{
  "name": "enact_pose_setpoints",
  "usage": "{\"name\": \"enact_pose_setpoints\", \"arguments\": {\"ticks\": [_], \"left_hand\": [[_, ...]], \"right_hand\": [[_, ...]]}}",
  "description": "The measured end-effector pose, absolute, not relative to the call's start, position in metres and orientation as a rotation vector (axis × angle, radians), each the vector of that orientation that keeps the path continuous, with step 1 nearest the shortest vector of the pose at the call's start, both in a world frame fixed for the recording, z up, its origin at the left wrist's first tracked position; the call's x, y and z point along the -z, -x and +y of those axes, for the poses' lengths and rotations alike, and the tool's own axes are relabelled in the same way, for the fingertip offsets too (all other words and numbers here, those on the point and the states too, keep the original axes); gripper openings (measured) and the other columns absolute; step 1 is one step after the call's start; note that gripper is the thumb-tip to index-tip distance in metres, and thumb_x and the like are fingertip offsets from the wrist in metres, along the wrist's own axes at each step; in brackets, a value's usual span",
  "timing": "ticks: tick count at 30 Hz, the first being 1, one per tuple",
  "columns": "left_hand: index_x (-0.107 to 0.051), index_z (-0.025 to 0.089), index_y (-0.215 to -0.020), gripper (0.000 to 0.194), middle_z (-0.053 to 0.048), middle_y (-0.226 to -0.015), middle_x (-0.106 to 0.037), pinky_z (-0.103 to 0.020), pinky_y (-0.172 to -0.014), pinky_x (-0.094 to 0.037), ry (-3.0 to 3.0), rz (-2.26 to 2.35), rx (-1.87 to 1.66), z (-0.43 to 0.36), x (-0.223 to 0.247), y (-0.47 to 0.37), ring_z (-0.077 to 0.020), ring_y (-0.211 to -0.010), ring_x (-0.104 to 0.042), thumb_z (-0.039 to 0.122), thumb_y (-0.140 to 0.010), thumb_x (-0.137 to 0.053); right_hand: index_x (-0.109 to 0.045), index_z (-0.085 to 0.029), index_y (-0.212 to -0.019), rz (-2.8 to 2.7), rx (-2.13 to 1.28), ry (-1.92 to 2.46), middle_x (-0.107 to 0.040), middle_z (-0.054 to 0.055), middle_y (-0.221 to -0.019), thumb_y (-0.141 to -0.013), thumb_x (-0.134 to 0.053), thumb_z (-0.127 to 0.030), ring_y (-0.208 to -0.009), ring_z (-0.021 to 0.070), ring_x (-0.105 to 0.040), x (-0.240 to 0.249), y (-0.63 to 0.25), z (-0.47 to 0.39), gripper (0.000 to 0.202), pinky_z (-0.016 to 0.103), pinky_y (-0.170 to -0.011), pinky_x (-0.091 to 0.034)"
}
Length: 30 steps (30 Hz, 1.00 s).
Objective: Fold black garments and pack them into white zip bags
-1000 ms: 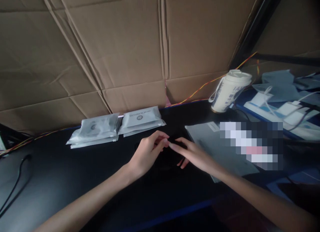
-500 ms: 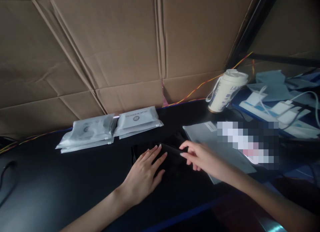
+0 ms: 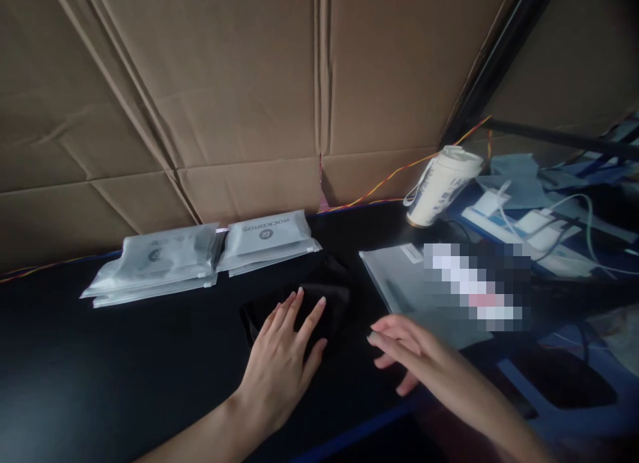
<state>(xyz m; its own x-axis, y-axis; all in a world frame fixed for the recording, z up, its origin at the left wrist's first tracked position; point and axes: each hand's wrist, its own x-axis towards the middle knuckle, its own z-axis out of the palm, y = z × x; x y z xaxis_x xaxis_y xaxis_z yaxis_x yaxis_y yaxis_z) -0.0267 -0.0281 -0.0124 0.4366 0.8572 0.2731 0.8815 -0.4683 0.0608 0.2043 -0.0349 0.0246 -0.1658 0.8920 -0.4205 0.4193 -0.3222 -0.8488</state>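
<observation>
A black piece of folded fabric (image 3: 333, 295) lies on the black tabletop, hard to make out against it. My left hand (image 3: 282, 356) rests flat on this fabric with its fingers spread. To the right, my right hand (image 3: 409, 353) hovers apart from the cloth. Its fingers are loosely bent and separated, and nothing shows between them. Just beyond my right hand lies a frosted zip bag (image 3: 394, 280), flat on the table.
Filled frosted zip bags are stacked at the back in a left pile (image 3: 160, 257) and a right pile (image 3: 269, 240). A white cup (image 3: 444, 187) with a lid stands at the back right, near a power strip (image 3: 529, 233) with chargers. Cardboard (image 3: 239, 84) lines the back.
My right hand has let go of the fabric's edge and drawn back toward me. The fabric's right part now lies folded over near my left fingertips. My left hand stays flat on it.
</observation>
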Motion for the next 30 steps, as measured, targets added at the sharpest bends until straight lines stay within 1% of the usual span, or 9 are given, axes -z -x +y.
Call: {"name": "enact_pose_setpoints", "arguments": {"ticks": [2,4,6,8,12,16,18,24,30], "left_hand": [[-0.04,0.024,-0.141,0.049,-0.019,-0.145,-0.04,-0.051,-0.096,-0.046,2.55,-1.586,0.431,-0.03,0.013,0.028,-0.034,-0.128,-0.045,0.038,-0.094,-0.043],[-0.044,0.025,-0.138,0.046,-0.019,-0.146,-0.038,-0.051,-0.096,-0.046,2.525,-1.603,0.44,-0.032,0.013,0.029,-0.0349,-0.127,-0.046,0.039,-0.094,-0.044],[-0.047,0.025,-0.136,0.045,-0.02,-0.145,-0.037,-0.051,-0.096,-0.046,2.508,-1.618,0.442,-0.032,0.013,0.029,-0.0352,-0.126,-0.047,0.039,-0.093,-0.046],[-0.049,0.024,-0.135,0.045,-0.02,-0.144,-0.038,-0.051,-0.096,-0.046,2.5,-1.622,0.45,-0.032,0.013,0.029,-0.035,-0.125,-0.047,0.039,-0.093,-0.046],[-0.049,0.025,-0.134,0.045,-0.018,-0.142,-0.04,-0.05,-0.095,-0.046,2.491,-1.637,0.476,-0.032,0.013,0.028,-0.0343,-0.124,-0.048,0.039,-0.092,-0.047],[-0.05,0.026,-0.134,0.045,-0.018,-0.142,-0.04,-0.05,-0.094,-0.047,2.491,-1.64,0.478,-0.032,0.013,0.028,-0.0345,-0.122,-0.049,0.039,-0.091,-0.048],[-0.05,0.026,-0.134,0.045,-0.019,-0.141,-0.041,-0.05,-0.094,-0.047,2.498,-1.638,0.469,-0.032,0.013,0.028,-0.0348,-0.122,-0.049,0.039,-0.091,-0.048],[-0.052,0.024,-0.133,0.044,-0.019,-0.14,-0.043,-0.051,-0.095,-0.045,2.511,-1.631,0.473,-0.032,0.014,0.029,-0.0359,-0.123,-0.048,0.036,-0.091,-0.05],[-0.051,0.025,-0.132,0.043,-0.016,-0.138,-0.046,-0.051,-0.097,-0.043,2.561,-1.607,0.502,-0.035,0.014,0.028,-0.033,-0.125,-0.046,0.034,-0.09,-0.05]], "right_hand": [[-0.05,-0.024,-0.101,-1.245,-1.531,1.614,-0.057,0.011,-0.124,-0.077,-0.052,-0.066,-0.101,0.0265,-0.064,-0.021,-0.198,-0.044,0.049,0.03,-0.057,-0.058],[-0.046,-0.024,-0.095,-1.11,-1.485,1.583,-0.054,0.012,-0.128,-0.074,-0.057,-0.066,-0.102,0.0284,-0.064,-0.017,-0.191,-0.049,0.049,0.032,-0.056,-0.059],[-0.043,-0.024,-0.093,-1.08,-1.396,1.565,-0.058,0.012,-0.12,-0.071,-0.06,-0.066,-0.098,0.0278,-0.065,-0.012,-0.184,-0.047,0.05,0.033,-0.056,-0.059],[-0.039,-0.024,-0.093,-1.136,-1.26,1.594,-0.062,0.009,-0.105,-0.071,-0.06,-0.066,-0.088,0.0258,-0.067,-0.005,-0.176,-0.039,0.052,0.033,-0.052,-0.058],[-0.036,-0.024,-0.095,-1.347,-0.885,1.778,-0.06,0.003,-0.083,-0.078,-0.053,-0.064,-0.067,0.0222,-0.065,0.007,-0.165,-0.018,0.046,0.03,-0.043,-0.051],[-0.037,-0.024,-0.09,-1.585,-0.592,1.827,-0.059,-0.001,-0.069,-0.084,-0.051,-0.046,-0.063,0.021,-0.062,0.012,-0.162,-0.006,0.027,0.032,-0.055,-0.048],[-0.036,-0.025,-0.085,-1.652,-0.538,1.848,-0.058,-0.002,-0.062,-0.084,-0.052,-0.038,-0.059,0.0205,-0.061,0.012,-0.164,-0.004,0.02,0.031,-0.056,-0.045],[-0.033,-0.025,-0.079,-1.715,-0.516,1.824,-0.055,-0.003,-0.062,-0.087,-0.044,-0.03,-0.055,0.0191,-0.061,0.009,-0.165,-0.004,0.014,0.027,-0.05,-0.038],[-0.037,-0.025,-0.08,-1.663,-0.361,1.837,-0.06,-0.001,-0.067,-0.092,-0.034,-0.038,-0.064,0.0215,-0.066,-0.001,-0.165,-0.027,0.018,0.028,-0.054,-0.04]]}}
